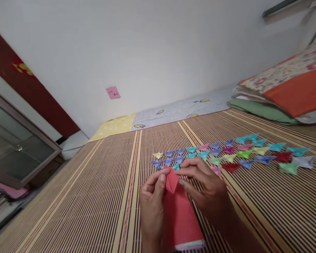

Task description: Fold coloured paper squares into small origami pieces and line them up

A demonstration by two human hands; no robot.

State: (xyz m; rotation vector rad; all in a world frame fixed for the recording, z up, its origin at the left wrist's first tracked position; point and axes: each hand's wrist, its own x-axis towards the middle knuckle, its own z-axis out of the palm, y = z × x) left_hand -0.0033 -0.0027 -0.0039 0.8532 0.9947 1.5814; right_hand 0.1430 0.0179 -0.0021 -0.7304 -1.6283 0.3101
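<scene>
Between my two hands is a small folded piece of red paper [172,182], diamond-shaped with a crease down its middle. My left hand [153,202] pinches its left edge between thumb and forefinger. The fingertips of my right hand [205,188] close on its upper right side. Under it lies a larger red pad or booklet [183,221], with pale sheets showing at its near end. Just beyond my hands, several rows of small folded paper figures [231,167] in blue, pink, yellow, green and red stand on the striped mat; my right hand hides a few of them.
The striped bamboo-like mat [94,196] covers the bed. Folded bedding [292,88] is piled at the right. A patterned sheet [171,112] runs along the white wall, which bears a pink note [113,92]. A glass-fronted cabinet [15,140] stands at the left.
</scene>
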